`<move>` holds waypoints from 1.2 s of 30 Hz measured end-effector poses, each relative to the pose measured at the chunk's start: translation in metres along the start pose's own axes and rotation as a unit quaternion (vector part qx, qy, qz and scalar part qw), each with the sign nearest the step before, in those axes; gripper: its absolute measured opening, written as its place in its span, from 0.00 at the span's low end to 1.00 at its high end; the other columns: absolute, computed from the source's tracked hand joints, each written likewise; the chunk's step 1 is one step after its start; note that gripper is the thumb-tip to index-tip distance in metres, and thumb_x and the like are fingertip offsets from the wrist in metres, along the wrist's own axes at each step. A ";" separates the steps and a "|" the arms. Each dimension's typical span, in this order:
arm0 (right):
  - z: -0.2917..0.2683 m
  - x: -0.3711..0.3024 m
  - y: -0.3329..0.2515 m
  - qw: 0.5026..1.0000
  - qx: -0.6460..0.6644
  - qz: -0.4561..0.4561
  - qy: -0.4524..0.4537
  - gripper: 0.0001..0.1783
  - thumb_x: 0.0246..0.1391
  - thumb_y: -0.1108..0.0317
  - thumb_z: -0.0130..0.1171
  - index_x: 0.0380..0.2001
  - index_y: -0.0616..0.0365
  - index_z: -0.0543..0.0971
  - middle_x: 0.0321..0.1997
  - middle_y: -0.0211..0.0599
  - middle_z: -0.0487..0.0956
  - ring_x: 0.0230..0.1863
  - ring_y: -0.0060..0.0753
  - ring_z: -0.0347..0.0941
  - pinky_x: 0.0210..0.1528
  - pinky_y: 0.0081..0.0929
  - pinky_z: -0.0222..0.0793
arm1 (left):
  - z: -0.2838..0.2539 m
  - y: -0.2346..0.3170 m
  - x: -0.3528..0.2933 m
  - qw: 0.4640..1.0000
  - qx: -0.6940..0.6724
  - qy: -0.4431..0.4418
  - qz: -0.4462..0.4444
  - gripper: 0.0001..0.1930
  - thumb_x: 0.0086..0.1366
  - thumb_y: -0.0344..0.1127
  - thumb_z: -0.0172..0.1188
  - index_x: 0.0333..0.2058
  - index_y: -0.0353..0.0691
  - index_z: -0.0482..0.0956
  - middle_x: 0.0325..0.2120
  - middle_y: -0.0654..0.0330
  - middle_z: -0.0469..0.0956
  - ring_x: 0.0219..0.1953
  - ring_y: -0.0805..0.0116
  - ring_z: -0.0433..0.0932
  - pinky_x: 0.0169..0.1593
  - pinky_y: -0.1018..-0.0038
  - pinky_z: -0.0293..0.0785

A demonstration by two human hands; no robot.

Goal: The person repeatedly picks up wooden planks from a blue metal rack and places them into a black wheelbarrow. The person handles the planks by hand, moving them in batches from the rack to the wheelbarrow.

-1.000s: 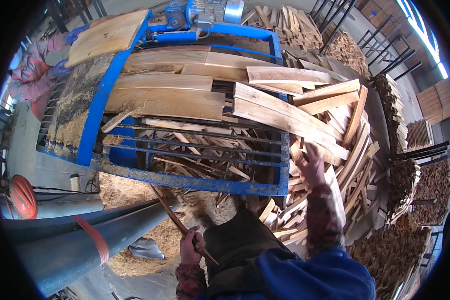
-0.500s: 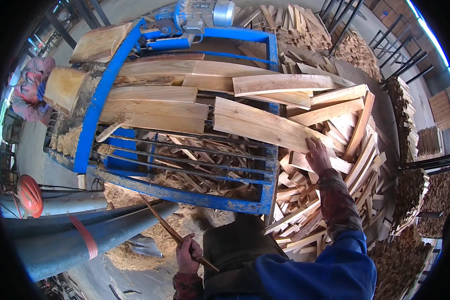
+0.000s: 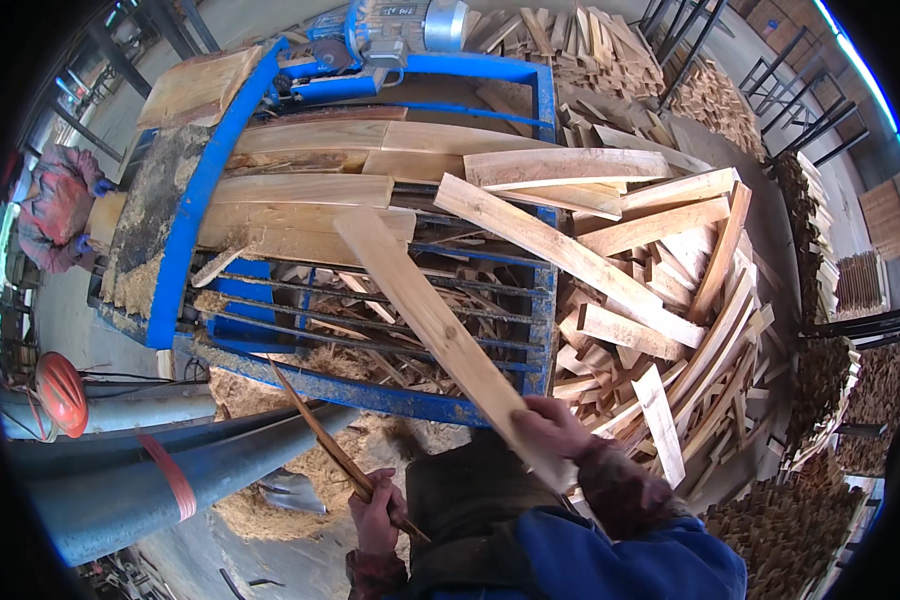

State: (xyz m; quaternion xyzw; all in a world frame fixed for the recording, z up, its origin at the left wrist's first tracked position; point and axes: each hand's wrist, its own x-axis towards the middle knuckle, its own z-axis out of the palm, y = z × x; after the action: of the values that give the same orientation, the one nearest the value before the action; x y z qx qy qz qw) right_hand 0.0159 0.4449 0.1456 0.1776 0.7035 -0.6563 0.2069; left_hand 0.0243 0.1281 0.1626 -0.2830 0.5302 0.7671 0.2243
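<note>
My right hand (image 3: 552, 428) is closed on the near end of a long flat wooden board (image 3: 435, 325), which slants across the blue machine frame (image 3: 370, 392) with its far end over the rails. My left hand (image 3: 378, 508) grips a thin dark wooden stick (image 3: 320, 435), low in front of the machine and pointing up to the left. A second narrow board (image 3: 570, 260) leans from the rails onto the pile of cut wood at the right. Farther back, several wide boards (image 3: 300, 222) lie on the machine bed.
A heap of offcuts (image 3: 660, 400) fills the floor at the right. A motor (image 3: 395, 25) tops the machine. Grey pipes (image 3: 200, 480) and sawdust (image 3: 270, 505) lie at the lower left. A co-worker (image 3: 60, 210) stands beyond the machine's left end. Wood stacks (image 3: 790, 520) line the right.
My right hand has drawn one board off the pair toward me and to the left. The other board now slants onto the heap. The co-worker's wood block has moved lower. My left hand stays put.
</note>
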 end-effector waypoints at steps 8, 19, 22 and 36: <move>0.045 0.084 -0.021 0.946 0.321 -0.050 0.004 0.26 0.55 0.55 0.63 0.44 0.68 0.72 0.34 0.38 0.78 0.29 0.30 0.78 0.31 0.27 0.75 | -0.003 0.003 -0.002 0.999 -0.002 0.031 0.026 0.08 0.68 0.32 0.54 0.42 0.35 0.73 0.15 0.63 0.67 0.12 0.78 0.60 0.17 0.80 0.56; -0.019 0.022 -0.018 0.945 0.272 -0.086 0.158 0.29 0.53 0.54 0.66 0.47 0.69 0.76 0.36 0.35 0.80 0.35 0.24 0.75 0.39 0.22 0.71 | 0.010 0.005 0.006 0.999 0.014 0.001 0.049 0.09 0.67 0.31 0.53 0.43 0.35 0.71 0.16 0.64 0.67 0.13 0.78 0.60 0.16 0.81 0.57; -0.074 0.001 -0.027 0.912 0.169 -0.088 0.362 0.34 0.49 0.48 0.67 0.47 0.70 0.76 0.36 0.40 0.80 0.38 0.28 0.75 0.43 0.22 0.71 | 0.018 0.005 0.008 0.998 0.034 -0.001 0.049 0.09 0.68 0.31 0.52 0.44 0.36 0.71 0.16 0.65 0.65 0.13 0.78 0.60 0.15 0.80 0.57; -0.343 -0.092 0.121 0.757 -0.375 0.034 0.533 0.17 0.56 0.63 0.62 0.46 0.60 0.79 0.36 0.42 0.81 0.34 0.31 0.76 0.36 0.33 0.73 | 0.043 0.008 0.006 0.999 0.027 -0.035 0.022 0.08 0.66 0.31 0.55 0.42 0.37 0.73 0.16 0.64 0.66 0.13 0.78 0.60 0.17 0.80 0.57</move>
State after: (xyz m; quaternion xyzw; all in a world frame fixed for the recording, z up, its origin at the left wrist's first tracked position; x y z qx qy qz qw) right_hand 0.1376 0.7978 0.1088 0.4312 0.8832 -0.1315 -0.1293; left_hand 0.0064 0.1657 0.1759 -0.2385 0.5484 0.7667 0.2334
